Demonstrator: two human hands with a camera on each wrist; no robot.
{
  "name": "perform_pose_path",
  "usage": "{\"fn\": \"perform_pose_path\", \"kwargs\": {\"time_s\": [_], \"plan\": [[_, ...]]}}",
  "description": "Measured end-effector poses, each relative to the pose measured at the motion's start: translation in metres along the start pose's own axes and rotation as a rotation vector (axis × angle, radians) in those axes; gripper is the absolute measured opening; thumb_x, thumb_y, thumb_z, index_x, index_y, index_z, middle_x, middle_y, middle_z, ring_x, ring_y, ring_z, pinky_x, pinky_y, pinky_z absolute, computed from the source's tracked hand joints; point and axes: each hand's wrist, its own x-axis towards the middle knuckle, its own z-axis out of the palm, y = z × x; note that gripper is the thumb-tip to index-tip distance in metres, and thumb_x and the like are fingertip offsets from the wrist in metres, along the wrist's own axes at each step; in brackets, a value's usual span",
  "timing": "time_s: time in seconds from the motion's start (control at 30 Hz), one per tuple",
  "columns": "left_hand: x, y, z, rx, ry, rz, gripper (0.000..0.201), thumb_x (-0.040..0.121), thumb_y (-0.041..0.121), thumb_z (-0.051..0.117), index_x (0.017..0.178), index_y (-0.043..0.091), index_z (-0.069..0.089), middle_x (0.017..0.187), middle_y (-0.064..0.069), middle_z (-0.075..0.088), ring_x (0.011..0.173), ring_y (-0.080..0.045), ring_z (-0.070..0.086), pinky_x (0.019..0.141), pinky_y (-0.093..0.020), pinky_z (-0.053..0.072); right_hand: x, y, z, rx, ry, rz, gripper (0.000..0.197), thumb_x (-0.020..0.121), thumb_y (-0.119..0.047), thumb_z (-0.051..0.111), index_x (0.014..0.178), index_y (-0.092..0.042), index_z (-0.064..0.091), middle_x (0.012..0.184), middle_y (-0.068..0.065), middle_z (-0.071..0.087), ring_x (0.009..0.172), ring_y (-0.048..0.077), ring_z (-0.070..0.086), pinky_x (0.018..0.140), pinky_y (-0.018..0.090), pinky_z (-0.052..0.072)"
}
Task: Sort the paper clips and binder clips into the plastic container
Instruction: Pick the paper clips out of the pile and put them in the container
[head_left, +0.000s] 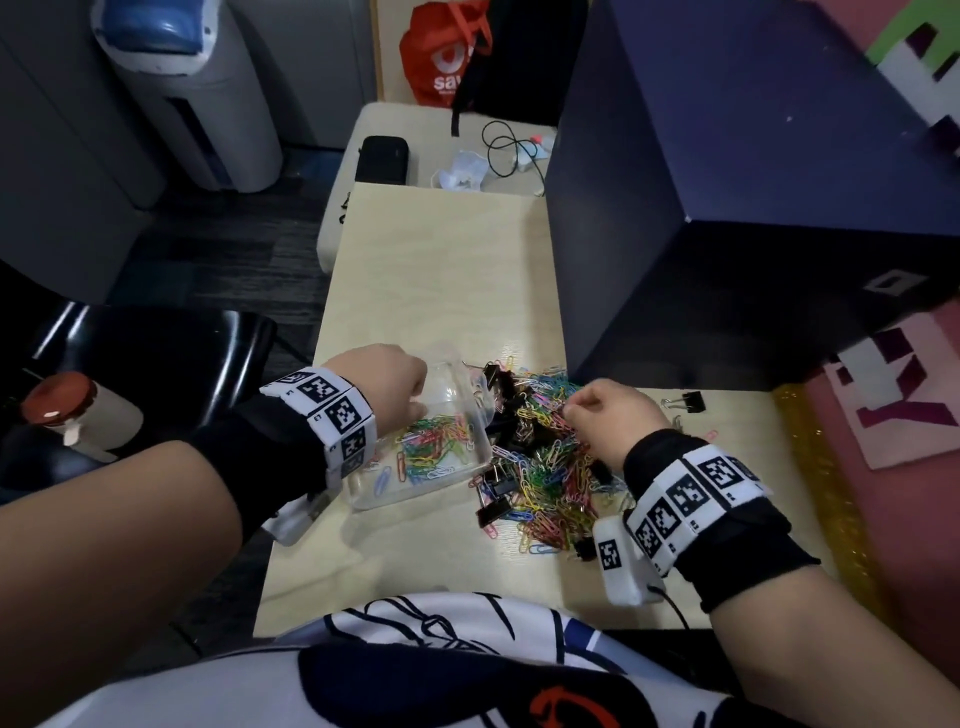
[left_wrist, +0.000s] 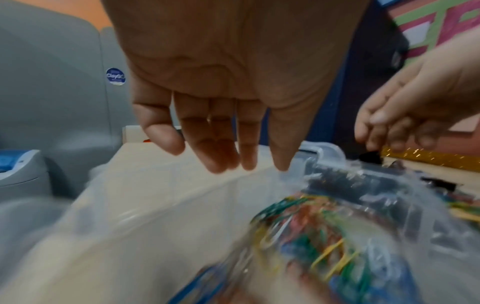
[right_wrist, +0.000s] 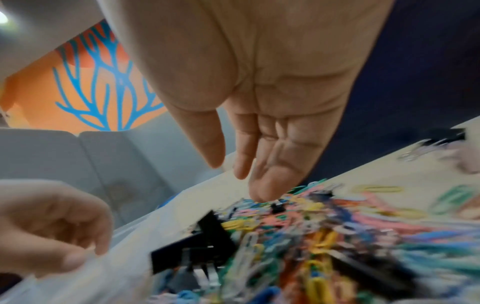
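Note:
A clear plastic container (head_left: 470, 387) stands on the pale table (head_left: 441, 270) with coloured paper clips (head_left: 436, 447) inside; the left wrist view shows them blurred (left_wrist: 311, 236). My left hand (head_left: 400, 382) hovers at its far left rim, fingers loosely hanging, thumb tip touching the rim (left_wrist: 283, 169), nothing held (left_wrist: 249, 162). Right of the container lies a heap of coloured paper clips and black binder clips (head_left: 545, 467). My right hand (head_left: 605, 410) reaches down onto the heap; its fingertips (right_wrist: 262, 195) touch the clips, with the thumb apart and nothing between them.
A big dark blue box (head_left: 727, 208) stands right behind the heap. One black binder clip (head_left: 687, 401) lies alone further right. A gold glitter strip (head_left: 810, 467) lines the table's right edge. To the left are a black chair (head_left: 156, 353) and a red-lidded jar (head_left: 57, 410).

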Motion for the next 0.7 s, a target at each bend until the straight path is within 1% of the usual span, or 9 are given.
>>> {"fn": "perform_pose_path", "kwargs": {"time_s": [0.03, 0.1, 0.23, 0.3, 0.4, 0.47, 0.53, 0.6, 0.7], "plan": [[-0.001, 0.007, -0.003, -0.018, 0.039, 0.013, 0.026, 0.091, 0.041, 0.052, 0.108, 0.021, 0.056, 0.103, -0.001, 0.056, 0.09, -0.021, 0.056, 0.069, -0.03, 0.041, -0.002, 0.008, -0.005, -0.087, 0.003, 0.045, 0.021, 0.093, -0.034, 0.052, 0.104, -0.019, 0.063, 0.104, 0.003, 0.066, 0.099, 0.023, 0.061, 0.084, 0.029, 0.047], [-0.001, 0.027, -0.008, -0.061, 0.097, 0.063, 0.025, 0.091, 0.04, 0.051, 0.109, 0.022, 0.055, 0.101, -0.001, 0.053, 0.087, -0.021, 0.054, 0.07, -0.032, 0.044, -0.003, 0.025, -0.011, -0.207, 0.011, 0.136, 0.024, 0.093, -0.032, 0.052, 0.108, -0.016, 0.061, 0.109, 0.006, 0.065, 0.103, 0.027, 0.059, 0.081, 0.029, 0.043], [-0.001, 0.081, -0.009, -0.054, 0.102, 0.234, 0.024, 0.091, 0.033, 0.05, 0.108, 0.019, 0.057, 0.105, -0.004, 0.056, 0.095, -0.025, 0.059, 0.072, -0.032, 0.044, -0.006, 0.057, -0.013, -0.327, -0.058, 0.216, 0.031, 0.092, -0.026, 0.054, 0.12, -0.013, 0.053, 0.122, 0.012, 0.057, 0.107, 0.028, 0.058, 0.086, 0.031, 0.046], [0.002, 0.109, -0.005, -0.028, 0.053, 0.285, 0.025, 0.09, 0.03, 0.05, 0.111, 0.018, 0.057, 0.108, -0.006, 0.056, 0.1, -0.027, 0.058, 0.076, -0.036, 0.047, -0.012, 0.064, -0.01, -0.316, -0.086, 0.152, 0.034, 0.091, -0.024, 0.057, 0.124, -0.017, 0.051, 0.126, 0.011, 0.048, 0.108, 0.029, 0.057, 0.09, 0.032, 0.046], [0.005, 0.14, 0.0, 0.032, -0.001, 0.308, 0.032, 0.09, 0.025, 0.051, 0.121, 0.017, 0.053, 0.113, -0.007, 0.055, 0.105, -0.029, 0.057, 0.076, -0.038, 0.048, -0.019, 0.067, -0.003, -0.262, -0.043, -0.048, 0.041, 0.089, -0.026, 0.059, 0.129, -0.025, 0.048, 0.125, 0.007, 0.044, 0.109, 0.029, 0.055, 0.095, 0.034, 0.045], [0.005, 0.151, 0.003, 0.073, -0.026, 0.303, 0.04, 0.089, 0.03, 0.056, 0.126, 0.017, 0.05, 0.118, -0.009, 0.052, 0.109, -0.03, 0.055, 0.08, -0.039, 0.049, -0.02, 0.067, 0.001, -0.256, -0.066, -0.142, 0.051, 0.086, -0.031, 0.062, 0.133, -0.03, 0.042, 0.126, 0.007, 0.041, 0.111, 0.03, 0.054, 0.096, 0.035, 0.046], [0.004, 0.156, 0.01, 0.123, -0.068, 0.274, 0.052, 0.084, 0.038, 0.062, 0.13, 0.02, 0.046, 0.122, -0.01, 0.047, 0.112, -0.032, 0.051, 0.083, -0.042, 0.048, -0.019, 0.07, 0.006, -0.282, -0.125, -0.174, 0.057, 0.084, -0.036, 0.064, 0.134, -0.032, 0.038, 0.128, 0.007, 0.039, 0.112, 0.031, 0.053, 0.096, 0.037, 0.046], [0.007, 0.155, 0.016, 0.174, -0.093, 0.245, 0.057, 0.082, 0.039, 0.065, 0.131, 0.023, 0.042, 0.124, -0.01, 0.044, 0.112, -0.033, 0.047, 0.083, -0.045, 0.048, -0.018, 0.073, 0.008, -0.297, -0.136, -0.186, 0.05, 0.086, -0.033, 0.061, 0.132, -0.029, 0.041, 0.127, 0.008, 0.039, 0.109, 0.032, 0.055, 0.092, 0.037, 0.048], [0.014, 0.152, 0.021, 0.188, -0.087, 0.235, 0.047, 0.087, 0.031, 0.06, 0.13, 0.023, 0.042, 0.122, -0.009, 0.047, 0.111, -0.032, 0.048, 0.083, -0.045, 0.048, -0.014, 0.079, 0.003, -0.284, -0.071, -0.215, 0.033, 0.092, -0.022, 0.05, 0.125, -0.021, 0.052, 0.122, 0.01, 0.048, 0.105, 0.031, 0.056, 0.088, 0.034, 0.047]]}}
